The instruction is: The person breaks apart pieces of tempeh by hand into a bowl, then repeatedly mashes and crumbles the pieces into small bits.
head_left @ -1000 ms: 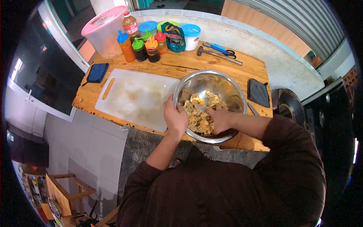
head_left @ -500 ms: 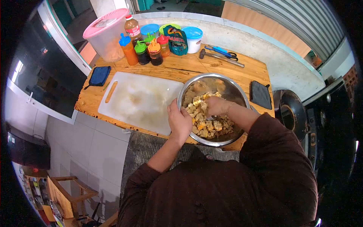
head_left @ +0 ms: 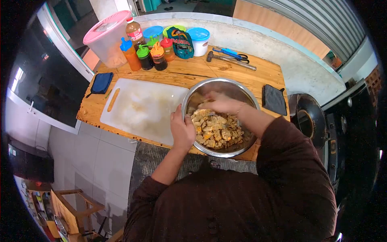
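A steel mixing bowl (head_left: 249,93) stands at the front of the wooden table, partly over the cutting board's right end. In its lower half lies a heap of crumbly brown and yellowish chunks (head_left: 217,129), with a few orange bits among them. My left hand (head_left: 183,130) grips the bowl's left side, thumb at the rim. Inside the bowl, my right hand (head_left: 223,103) is at the far edge of the heap, its fingers pointing left and smeared by motion. The white cutting board (head_left: 141,107) lies flat to the left.
Sauce bottles (head_left: 159,58), a green pouch (head_left: 181,43), lidded tubs (head_left: 200,44) and a pink-lidded container (head_left: 107,44) line the back. A hammer (head_left: 231,61) and scissors (head_left: 242,58) lie behind the bowl. Dark pads (head_left: 274,99) flank the table's sides; a wok (head_left: 308,121) sits right.
My right hand has moved from within the chunks toward the bowl's far left side. The heap looks flatter and more spread. My left hand stays on the rim; the view shifts slightly.
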Demonstrator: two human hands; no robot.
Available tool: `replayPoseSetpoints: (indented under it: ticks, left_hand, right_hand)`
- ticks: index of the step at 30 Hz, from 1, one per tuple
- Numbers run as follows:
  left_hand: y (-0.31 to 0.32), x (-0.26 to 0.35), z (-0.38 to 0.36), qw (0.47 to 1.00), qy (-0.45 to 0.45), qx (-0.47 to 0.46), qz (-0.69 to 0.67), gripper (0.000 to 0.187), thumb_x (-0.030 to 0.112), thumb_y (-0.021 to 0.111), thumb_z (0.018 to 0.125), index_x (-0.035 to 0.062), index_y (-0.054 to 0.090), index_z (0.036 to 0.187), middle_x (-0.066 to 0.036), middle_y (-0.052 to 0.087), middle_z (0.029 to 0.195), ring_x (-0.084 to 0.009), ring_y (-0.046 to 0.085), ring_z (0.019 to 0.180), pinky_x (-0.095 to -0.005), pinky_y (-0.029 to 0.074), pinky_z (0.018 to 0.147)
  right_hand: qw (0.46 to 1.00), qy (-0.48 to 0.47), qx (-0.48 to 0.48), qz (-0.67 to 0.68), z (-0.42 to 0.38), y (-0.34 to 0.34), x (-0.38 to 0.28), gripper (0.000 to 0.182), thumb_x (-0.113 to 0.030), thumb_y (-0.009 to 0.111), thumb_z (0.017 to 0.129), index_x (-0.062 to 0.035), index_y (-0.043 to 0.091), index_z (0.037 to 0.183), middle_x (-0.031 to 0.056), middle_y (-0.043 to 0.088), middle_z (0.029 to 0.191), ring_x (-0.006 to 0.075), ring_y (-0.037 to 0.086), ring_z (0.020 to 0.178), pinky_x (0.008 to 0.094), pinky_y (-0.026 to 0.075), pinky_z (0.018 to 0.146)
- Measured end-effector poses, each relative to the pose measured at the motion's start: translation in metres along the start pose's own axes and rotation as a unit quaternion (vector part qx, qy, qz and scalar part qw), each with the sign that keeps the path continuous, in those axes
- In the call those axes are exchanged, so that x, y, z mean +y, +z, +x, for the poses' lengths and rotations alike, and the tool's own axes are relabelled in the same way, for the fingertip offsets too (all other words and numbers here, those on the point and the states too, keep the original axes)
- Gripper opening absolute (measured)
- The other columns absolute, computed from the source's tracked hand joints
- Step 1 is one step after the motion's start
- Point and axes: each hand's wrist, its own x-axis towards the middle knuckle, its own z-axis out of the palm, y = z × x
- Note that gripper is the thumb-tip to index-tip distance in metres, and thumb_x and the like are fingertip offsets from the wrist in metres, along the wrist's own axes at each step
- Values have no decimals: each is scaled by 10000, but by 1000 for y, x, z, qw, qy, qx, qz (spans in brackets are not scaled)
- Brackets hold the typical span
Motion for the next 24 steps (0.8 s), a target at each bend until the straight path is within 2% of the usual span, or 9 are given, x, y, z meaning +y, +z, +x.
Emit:
replayPoseSetpoints:
  ticks: [2, 4, 9, 11, 13, 16, 17, 21, 24]
  left_hand:
    - [-1, -7, 6, 999, 30, -21, -18, 406, 17, 502, 872, -57, 532, 1270, -256, 566, 1065, -424, 557, 993, -465, 444, 914]
    - [-3, -4, 5, 1000, -11, 13, -17, 410, 20, 511, 868, -43, 539, 1272, -251, 572, 1062, -414, 562, 988, -456, 449, 908]
    - [-9, 4, 0, 998, -37, 48, 15, 406, 14, 519, 865, -9, 560, 1268, -239, 584, 1049, -404, 572, 984, -450, 459, 899]
    - [-5, -2, 1, 998, -39, 51, 11, 402, 10, 519, 868, 0, 565, 1267, -239, 587, 1041, -405, 576, 981, -454, 463, 894]
    - [-6, 5, 1, 998, -34, 57, 12, 395, 16, 525, 871, -3, 564, 1264, -243, 587, 1039, -409, 579, 977, -455, 466, 889]
    - [-9, 10, -1, 997, -42, 65, 25, 387, 23, 531, 875, -10, 559, 1260, -250, 588, 1037, -413, 580, 973, -450, 469, 884]
    - [-9, 11, 0, 997, -44, 64, 29, 385, 25, 532, 877, -13, 557, 1259, -252, 588, 1037, -414, 580, 972, -448, 470, 883]
    - [-9, 7, 2, 996, -38, 63, 59, 382, 28, 530, 880, -17, 549, 1259, -247, 581, 1022, -415, 580, 954, -443, 475, 862]
    - [-8, 12, 3, 996, -51, 51, 60, 375, 33, 529, 883, -10, 551, 1254, -242, 575, 1008, -412, 580, 940, -445, 476, 849]
  right_hand:
    - [983, -147, -91, -57, 0, 29, -21, 745, -475, 726, 771, 18, 538, 1299, 247, 540, 1273, 383, 563, 1132, 427, 477, 944]
    - [965, -163, -97, -180, -31, 47, -44, 572, -382, 713, 706, -23, 661, 1149, 262, 592, 1212, 387, 607, 1093, 427, 489, 955]
    - [835, -315, -184, -412, -95, 15, -28, 639, -224, 591, 841, -211, 421, 1457, 268, 393, 1415, 496, 483, 1222, 528, 474, 969]
    - [833, -258, -211, -441, -85, 12, -7, 668, -182, 557, 851, -249, 370, 1489, 282, 367, 1427, 503, 489, 1220, 514, 516, 907]
    - [817, -277, -189, -469, -67, 17, 16, 609, -113, 493, 874, -211, 398, 1467, 317, 377, 1398, 487, 542, 1163, 473, 571, 769]
    - [862, -252, -132, -419, -39, 29, 11, 377, -79, 495, 844, -11, 533, 1212, 371, 395, 1332, 449, 661, 904, 502, 563, 761]
    - [877, -213, -137, -407, -33, 27, 1, 215, -62, 485, 849, 62, 531, 1019, 342, 525, 1191, 436, 667, 865, 504, 556, 727]
    - [912, -208, -113, -335, -5, 24, -4, 232, -126, 529, 845, 71, 588, 952, 231, 671, 814, 359, 685, 846, 472, 549, 725]
    - [898, -187, -122, -378, 6, 25, -6, 299, -224, 564, 832, 56, 663, 866, 248, 684, 856, 355, 685, 841, 457, 548, 755]
